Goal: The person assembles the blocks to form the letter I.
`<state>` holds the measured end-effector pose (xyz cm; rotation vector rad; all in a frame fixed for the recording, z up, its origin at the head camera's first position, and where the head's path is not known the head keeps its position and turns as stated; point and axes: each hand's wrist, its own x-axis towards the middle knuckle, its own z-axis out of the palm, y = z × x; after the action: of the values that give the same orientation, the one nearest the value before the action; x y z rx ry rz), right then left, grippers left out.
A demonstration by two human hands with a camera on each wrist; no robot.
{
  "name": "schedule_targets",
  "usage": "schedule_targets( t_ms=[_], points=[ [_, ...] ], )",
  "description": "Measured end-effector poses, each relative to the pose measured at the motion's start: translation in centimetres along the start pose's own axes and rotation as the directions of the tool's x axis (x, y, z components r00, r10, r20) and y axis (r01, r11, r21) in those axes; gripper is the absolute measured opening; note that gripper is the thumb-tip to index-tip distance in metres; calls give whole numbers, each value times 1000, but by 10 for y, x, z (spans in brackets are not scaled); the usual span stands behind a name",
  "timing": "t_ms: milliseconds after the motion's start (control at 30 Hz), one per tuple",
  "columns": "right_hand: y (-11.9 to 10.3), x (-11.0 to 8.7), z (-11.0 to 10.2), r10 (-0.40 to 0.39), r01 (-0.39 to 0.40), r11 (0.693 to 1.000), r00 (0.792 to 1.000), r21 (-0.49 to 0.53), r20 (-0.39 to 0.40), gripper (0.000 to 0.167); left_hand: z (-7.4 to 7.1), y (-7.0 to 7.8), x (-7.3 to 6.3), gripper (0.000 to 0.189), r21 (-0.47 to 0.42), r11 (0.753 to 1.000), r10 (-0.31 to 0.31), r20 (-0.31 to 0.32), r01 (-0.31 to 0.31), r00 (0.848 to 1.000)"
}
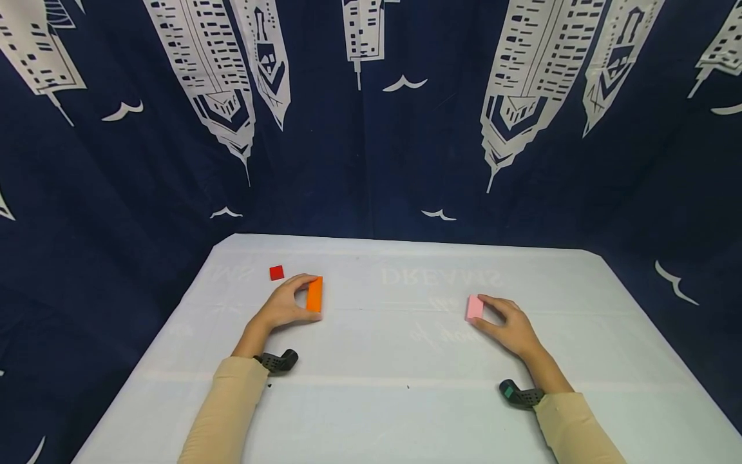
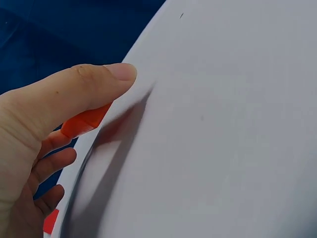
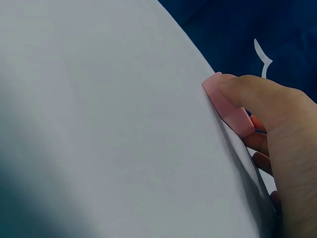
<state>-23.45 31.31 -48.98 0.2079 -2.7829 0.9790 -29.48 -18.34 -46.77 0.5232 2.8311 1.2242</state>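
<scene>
My left hand pinches a long orange block between thumb and fingers, left of the table's middle. In the left wrist view the orange block is partly covered by the thumb, and a shadow falls on the tabletop beside it. On the right side, my right hand holds a pink block by its ends. The right wrist view shows the thumb on one end of the pink block, close to the table surface. A small red block lies just beyond the left hand.
A white-covered table with faint lettering spans the front. Behind it hangs a dark blue curtain printed with white buildings and birds. Dark wrist-worn cameras sit on the left wrist and right wrist.
</scene>
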Motion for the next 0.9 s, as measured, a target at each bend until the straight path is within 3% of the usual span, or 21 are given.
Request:
schedule_targets(
  t_ms=[467,900],
  points=[
    [0,0,0,1,-1,1000,1000,-2,3,67,7,13,7,84,17,1000,-7,23,7,1000],
    [1,0,0,-4,4,1000,1000,5,-1,66,16,20,14,84,19,999,40,17,-40,999]
  ],
)
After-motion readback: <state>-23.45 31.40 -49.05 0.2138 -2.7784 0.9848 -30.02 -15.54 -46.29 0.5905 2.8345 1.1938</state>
